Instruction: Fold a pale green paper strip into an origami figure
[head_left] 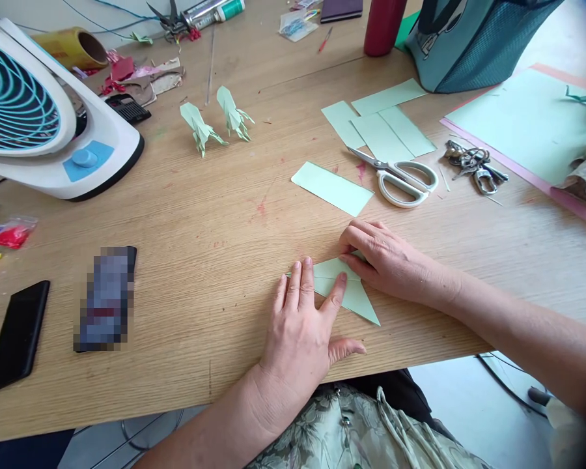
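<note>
The left hand (297, 332) lies on the folded paper (354, 296), which rests on the tabletop (176, 215) near its close edge; 3 fingers sit nearly together, the index is parted from them and the thumb juts wide. The right hand (383, 257) has thumb and index bent close together at the paper's far edge; whether they pinch it, I cannot tell. The paper's left end is mostly hidden under the left hand. Off to the left lie 2 dark devices (17, 339), 1 of them pixelated. Beyond the hands are 1 loose strip (332, 189), 1 pair of scissors (405, 182) and 1 bunch of keys (476, 166); at left, 1 fan (97, 159) is cut off. Farther back are 4 strips (344, 124) and 2 paper figures (234, 114); last, 1 bottle (385, 26) and 1 bag (483, 52), both cut off at the top.
</note>
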`<act>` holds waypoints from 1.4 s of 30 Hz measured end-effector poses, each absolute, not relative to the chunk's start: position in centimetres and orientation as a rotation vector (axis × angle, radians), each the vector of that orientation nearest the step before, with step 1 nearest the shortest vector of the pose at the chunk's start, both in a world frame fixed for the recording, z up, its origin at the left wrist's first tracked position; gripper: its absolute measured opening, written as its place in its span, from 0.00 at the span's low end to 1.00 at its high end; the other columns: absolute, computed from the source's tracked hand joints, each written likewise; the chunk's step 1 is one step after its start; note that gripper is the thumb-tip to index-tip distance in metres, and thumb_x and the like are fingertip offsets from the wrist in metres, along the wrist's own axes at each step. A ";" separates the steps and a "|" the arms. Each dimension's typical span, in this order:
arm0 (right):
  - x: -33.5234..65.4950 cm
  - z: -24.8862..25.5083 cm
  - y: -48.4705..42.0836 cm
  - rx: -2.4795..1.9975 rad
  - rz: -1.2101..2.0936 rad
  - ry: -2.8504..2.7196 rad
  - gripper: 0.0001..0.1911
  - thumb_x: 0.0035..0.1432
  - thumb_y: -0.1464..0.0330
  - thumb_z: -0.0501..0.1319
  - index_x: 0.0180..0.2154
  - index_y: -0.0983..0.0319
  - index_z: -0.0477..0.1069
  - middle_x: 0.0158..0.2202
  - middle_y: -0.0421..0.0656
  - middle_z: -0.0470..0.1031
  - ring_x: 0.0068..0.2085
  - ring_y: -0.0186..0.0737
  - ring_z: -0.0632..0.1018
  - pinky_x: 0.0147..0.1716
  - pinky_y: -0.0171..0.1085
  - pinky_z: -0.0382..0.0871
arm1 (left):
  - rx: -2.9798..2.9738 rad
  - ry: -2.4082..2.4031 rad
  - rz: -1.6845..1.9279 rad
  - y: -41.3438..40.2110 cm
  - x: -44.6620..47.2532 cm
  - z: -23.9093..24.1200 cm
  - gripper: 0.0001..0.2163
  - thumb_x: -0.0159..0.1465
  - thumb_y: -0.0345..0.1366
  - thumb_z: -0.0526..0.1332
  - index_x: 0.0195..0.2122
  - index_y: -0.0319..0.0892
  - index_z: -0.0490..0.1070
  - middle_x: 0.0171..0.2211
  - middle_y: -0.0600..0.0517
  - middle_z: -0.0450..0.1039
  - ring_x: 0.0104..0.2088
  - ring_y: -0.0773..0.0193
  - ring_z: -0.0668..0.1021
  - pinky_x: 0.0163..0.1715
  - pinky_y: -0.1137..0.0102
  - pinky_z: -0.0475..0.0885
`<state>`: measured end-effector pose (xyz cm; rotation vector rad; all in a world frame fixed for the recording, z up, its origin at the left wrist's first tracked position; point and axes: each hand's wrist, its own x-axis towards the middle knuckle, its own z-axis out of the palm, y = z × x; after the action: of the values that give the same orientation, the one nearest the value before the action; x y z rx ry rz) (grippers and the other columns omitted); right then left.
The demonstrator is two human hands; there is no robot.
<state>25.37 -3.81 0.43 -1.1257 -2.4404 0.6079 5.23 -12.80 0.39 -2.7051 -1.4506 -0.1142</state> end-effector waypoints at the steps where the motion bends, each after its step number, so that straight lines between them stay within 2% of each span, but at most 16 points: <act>1: 25.4 0.4 -3.8 -1.121 0.621 -2.436 0.08 0.62 0.77 0.53 0.34 0.59 0.58 0.34 0.43 0.69 0.37 0.41 0.72 0.45 0.41 0.63 | -2.702 -1.463 -0.099 -12.9 5.4 0.5 0.47 0.55 0.70 0.52 0.70 0.45 0.57 0.66 0.29 0.59 0.64 0.32 0.66 0.58 0.44 0.67; 4: 25.7 0.3 -3.6 -1.089 0.643 -2.435 0.08 0.63 0.76 0.54 0.34 0.59 0.58 0.36 0.43 0.69 0.38 0.41 0.72 0.45 0.41 0.62 | -2.703 -1.497 -0.062 -12.9 5.7 0.7 0.46 0.55 0.69 0.54 0.70 0.47 0.57 0.66 0.28 0.58 0.64 0.30 0.66 0.58 0.41 0.65; 7: 25.8 0.1 -3.5 -1.041 0.658 -2.440 0.07 0.64 0.76 0.54 0.35 0.59 0.59 0.37 0.44 0.70 0.38 0.41 0.72 0.44 0.40 0.61 | -2.725 -1.502 -0.040 -12.7 5.8 0.9 0.46 0.56 0.68 0.55 0.69 0.45 0.58 0.68 0.28 0.55 0.67 0.31 0.61 0.60 0.39 0.61; 11: 26.0 0.0 -3.4 -1.024 0.661 -2.428 0.05 0.65 0.75 0.54 0.36 0.60 0.60 0.37 0.43 0.70 0.38 0.41 0.72 0.43 0.39 0.61 | -2.860 -1.407 -0.005 -12.7 6.0 0.6 0.46 0.61 0.67 0.52 0.68 0.33 0.57 0.70 0.32 0.52 0.70 0.41 0.58 0.66 0.48 0.58; 14: 26.2 0.0 -3.3 -1.023 0.644 -2.407 0.05 0.65 0.75 0.54 0.36 0.61 0.61 0.36 0.44 0.69 0.38 0.40 0.71 0.41 0.38 0.62 | -2.886 -1.409 -0.033 -12.8 6.2 0.3 0.48 0.62 0.67 0.50 0.68 0.27 0.56 0.70 0.31 0.52 0.70 0.41 0.58 0.66 0.50 0.58; 20: 26.5 -0.2 -3.2 -1.028 0.643 -2.384 0.05 0.63 0.77 0.55 0.37 0.62 0.64 0.36 0.43 0.68 0.35 0.38 0.71 0.38 0.36 0.63 | -2.801 -1.444 -0.088 -13.3 7.1 0.1 0.45 0.61 0.68 0.50 0.70 0.38 0.56 0.68 0.28 0.55 0.67 0.35 0.62 0.61 0.43 0.61; 24: 27.0 0.0 -2.8 -1.038 0.596 -2.341 0.05 0.63 0.77 0.54 0.38 0.62 0.66 0.37 0.45 0.68 0.35 0.38 0.71 0.36 0.36 0.65 | -2.744 -1.477 -0.117 -13.5 7.7 0.0 0.45 0.60 0.69 0.48 0.69 0.40 0.58 0.67 0.27 0.57 0.67 0.34 0.63 0.60 0.42 0.63; 30: 28.7 1.4 -3.6 -1.058 0.454 -2.237 0.05 0.67 0.73 0.54 0.42 0.62 0.68 0.41 0.48 0.71 0.41 0.42 0.74 0.40 0.40 0.69 | -2.760 -1.437 -0.066 -13.2 7.0 0.2 0.46 0.58 0.70 0.49 0.70 0.45 0.57 0.67 0.31 0.57 0.66 0.31 0.63 0.58 0.40 0.65; 36: 30.3 0.9 -7.5 -0.825 0.360 -2.517 0.12 0.67 0.75 0.54 0.50 0.61 0.69 0.42 0.49 0.72 0.40 0.42 0.75 0.39 0.41 0.69 | -2.806 -1.411 0.024 -13.0 6.2 0.5 0.43 0.60 0.68 0.50 0.71 0.49 0.52 0.70 0.34 0.52 0.68 0.32 0.60 0.61 0.38 0.62; 39: 30.2 0.4 -7.9 -1.027 0.419 -2.374 0.14 0.67 0.76 0.54 0.52 0.62 0.68 0.43 0.48 0.72 0.40 0.41 0.76 0.40 0.39 0.70 | -2.804 -1.423 0.018 -13.1 6.2 0.4 0.44 0.60 0.67 0.51 0.72 0.49 0.50 0.71 0.34 0.51 0.69 0.32 0.58 0.61 0.38 0.61; 42: 29.5 0.4 -6.9 -1.241 0.580 -2.227 0.14 0.65 0.72 0.57 0.53 0.61 0.66 0.41 0.45 0.71 0.34 0.37 0.75 0.36 0.37 0.70 | -2.802 -1.441 0.015 -13.2 6.3 0.2 0.43 0.62 0.66 0.51 0.72 0.48 0.48 0.72 0.36 0.48 0.70 0.33 0.55 0.63 0.39 0.59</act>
<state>29.49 -6.95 0.44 -1.2412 -2.2266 0.5798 6.31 -13.24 0.19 -2.8018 -1.4413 0.0153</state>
